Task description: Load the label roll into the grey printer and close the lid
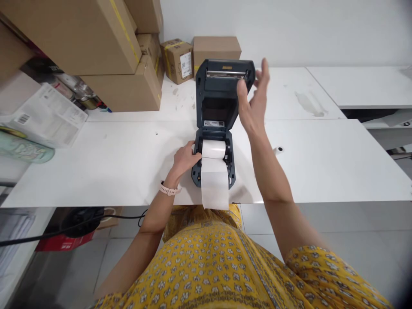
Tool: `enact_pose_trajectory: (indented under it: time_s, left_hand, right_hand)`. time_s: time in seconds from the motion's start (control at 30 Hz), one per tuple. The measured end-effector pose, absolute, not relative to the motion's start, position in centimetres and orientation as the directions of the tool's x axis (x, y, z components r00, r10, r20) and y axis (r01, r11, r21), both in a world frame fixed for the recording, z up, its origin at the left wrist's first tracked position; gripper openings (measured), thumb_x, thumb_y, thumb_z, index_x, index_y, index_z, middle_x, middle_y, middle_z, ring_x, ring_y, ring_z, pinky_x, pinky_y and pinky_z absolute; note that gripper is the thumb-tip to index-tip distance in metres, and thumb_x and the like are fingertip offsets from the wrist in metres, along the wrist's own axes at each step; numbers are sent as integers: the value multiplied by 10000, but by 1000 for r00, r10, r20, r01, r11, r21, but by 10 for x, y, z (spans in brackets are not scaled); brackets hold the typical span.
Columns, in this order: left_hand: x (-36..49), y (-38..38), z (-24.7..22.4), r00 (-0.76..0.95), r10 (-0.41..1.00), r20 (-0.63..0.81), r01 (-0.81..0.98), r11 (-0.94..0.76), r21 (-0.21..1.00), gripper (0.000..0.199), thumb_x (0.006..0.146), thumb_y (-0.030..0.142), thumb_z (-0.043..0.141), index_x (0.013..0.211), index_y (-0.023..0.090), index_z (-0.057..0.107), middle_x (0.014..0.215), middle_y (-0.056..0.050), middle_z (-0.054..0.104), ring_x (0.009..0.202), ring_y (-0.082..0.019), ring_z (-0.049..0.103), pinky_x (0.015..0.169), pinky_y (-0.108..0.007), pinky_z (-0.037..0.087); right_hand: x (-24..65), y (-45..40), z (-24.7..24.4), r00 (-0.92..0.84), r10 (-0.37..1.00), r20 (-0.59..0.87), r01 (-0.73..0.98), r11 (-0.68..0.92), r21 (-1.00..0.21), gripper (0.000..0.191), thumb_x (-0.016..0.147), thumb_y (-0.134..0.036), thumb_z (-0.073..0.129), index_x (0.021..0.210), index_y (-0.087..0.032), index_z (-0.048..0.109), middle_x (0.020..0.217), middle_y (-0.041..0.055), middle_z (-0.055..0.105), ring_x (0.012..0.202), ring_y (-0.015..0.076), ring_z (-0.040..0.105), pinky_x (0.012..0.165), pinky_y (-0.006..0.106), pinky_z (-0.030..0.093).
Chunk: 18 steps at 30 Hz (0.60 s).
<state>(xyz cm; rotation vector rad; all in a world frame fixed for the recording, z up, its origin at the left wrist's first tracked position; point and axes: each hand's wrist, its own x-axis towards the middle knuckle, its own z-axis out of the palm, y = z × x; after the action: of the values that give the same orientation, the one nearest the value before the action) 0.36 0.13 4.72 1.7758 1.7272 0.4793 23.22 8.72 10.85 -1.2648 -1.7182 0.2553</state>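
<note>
A dark label printer [197, 171] stands on the white table with its lid [201, 92] raised. A white paper roll [213, 149] lies inside, and its loose strip [215, 189] runs over the printer's front and past the table edge. My left hand [186, 159] is at the printer's left side, thumb on the rim near the roll and fingers apart. My right hand [255, 101] is raised at the right edge of the open lid, thumb and fingers spread; whether the fingers touch the lid behind is hard to tell.
Cardboard boxes [128, 92] are stacked at the back left, with two smaller boxes [217, 47] behind the printer. A plastic-wrapped package [48, 113] and a green bottle [27, 148] lie far left. A small white roll [278, 150] sits right of my forearm. A black cable [119, 216] hangs below the table.
</note>
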Motion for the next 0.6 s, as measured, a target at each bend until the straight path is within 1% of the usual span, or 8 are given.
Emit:
enact_pose_trajectory:
  time_s: [0.03,0.1,0.2,0.27,0.3,0.43,0.5,0.6]
  left_hand:
    - [4,2,48,89,983,-163,775,35,631,618,809,256,569,1420,160,572,695,-22,659,673,-250,622,593,-321,387]
    - [5,3,48,97,979,-177,786,34,618,632,817,256,563,1440,153,551,722,-41,682,700,-270,648,608,-330,406]
    - [5,3,48,99,979,-178,806,26,592,625,819,251,561,1437,162,552,772,-59,713,768,-294,681,658,-341,446]
    - [6,3,48,101,980,-171,821,15,571,613,829,251,550,1436,166,551,818,-74,731,837,-312,698,698,-350,472]
    - [7,3,49,103,980,-168,830,8,558,604,837,245,541,1435,162,550,833,-83,737,869,-322,703,719,-357,483]
    - [10,2,52,121,981,-155,875,-31,483,550,838,186,522,1383,150,582,869,-117,747,966,-360,711,809,-396,509]
    - [11,2,53,124,980,-158,886,-38,462,559,835,171,519,1390,154,578,895,-126,753,990,-371,713,832,-410,514]
    - [10,2,54,128,977,-172,882,-33,471,620,847,179,497,1466,152,519,971,-139,762,1017,-382,714,842,-424,516]
  right_hand:
    - [228,68,108,150,765,626,613,425,-666,708,1049,-659,259,1647,-336,60,1698,81,249,1582,332,278,1270,539,286]
    - [222,33,102,160,769,619,621,409,-669,604,1057,-596,296,1590,-311,297,1544,108,482,1484,334,436,1239,558,337]
    - [216,10,88,-272,887,374,693,450,-563,531,1021,-559,447,1442,-248,538,1296,116,699,1268,338,631,1123,536,456]
    - [213,13,80,-506,854,118,743,501,-443,583,968,-536,570,1450,-209,541,1276,136,730,1240,361,651,1095,531,461]
    - [210,19,78,-557,830,14,764,519,-384,638,943,-526,613,1478,-191,516,1297,157,724,1256,382,642,1092,538,452]
    - [196,43,74,-535,821,-198,838,487,-245,800,862,-515,712,1521,-135,463,1347,238,684,1286,463,606,1053,571,448]
    - [194,49,76,-530,818,-225,840,469,-273,848,803,-509,762,1509,-141,472,1326,230,691,1256,471,617,1031,582,464]
    - [210,47,89,-662,733,-157,675,490,-552,924,735,-521,817,1526,-214,451,1295,147,712,1172,390,668,1012,550,512]
